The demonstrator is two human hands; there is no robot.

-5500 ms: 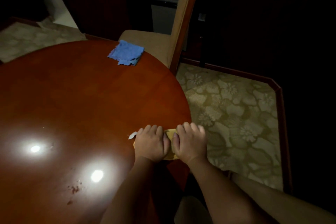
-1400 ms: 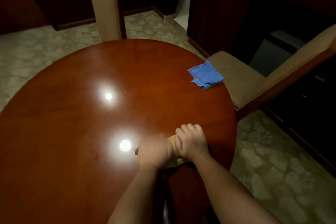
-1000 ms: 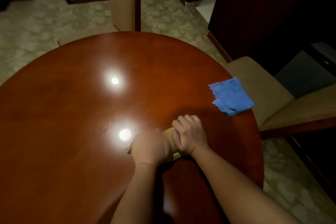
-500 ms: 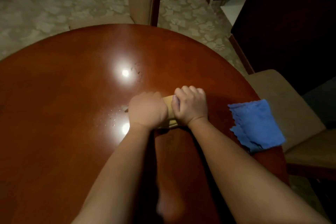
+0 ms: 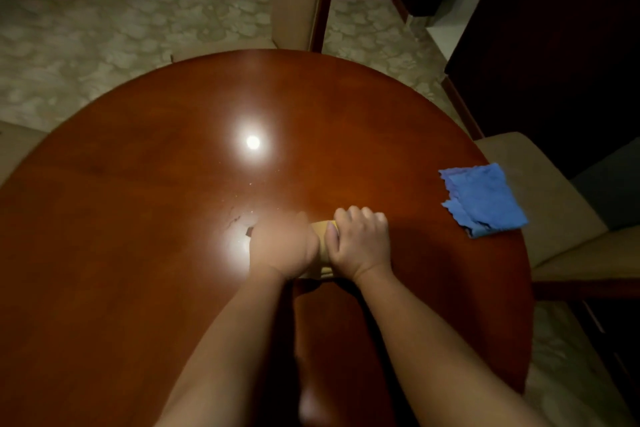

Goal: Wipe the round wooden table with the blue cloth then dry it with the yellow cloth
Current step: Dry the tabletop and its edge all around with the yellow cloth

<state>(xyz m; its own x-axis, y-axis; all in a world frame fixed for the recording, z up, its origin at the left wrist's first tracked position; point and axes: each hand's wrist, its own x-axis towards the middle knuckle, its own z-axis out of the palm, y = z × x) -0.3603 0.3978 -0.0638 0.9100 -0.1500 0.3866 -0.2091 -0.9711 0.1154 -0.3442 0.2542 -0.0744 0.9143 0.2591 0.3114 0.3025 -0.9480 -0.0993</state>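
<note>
While hands press yellow cloth [image 5: 320,246], blue cloth [image 5: 483,199] lies near.

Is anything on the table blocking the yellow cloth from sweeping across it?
Only the blue cloth, lying at the table's right edge. Both hands press the yellow cloth near the middle; nothing else visible.

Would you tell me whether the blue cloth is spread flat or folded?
Folded: the blue cloth shows stacked layers with ragged edges along its left side, lying untouched at the table edge.

Round wooden table [image 5: 346,121]: blue cloth [image 5: 483,199], yellow cloth [image 5: 320,239].
</note>
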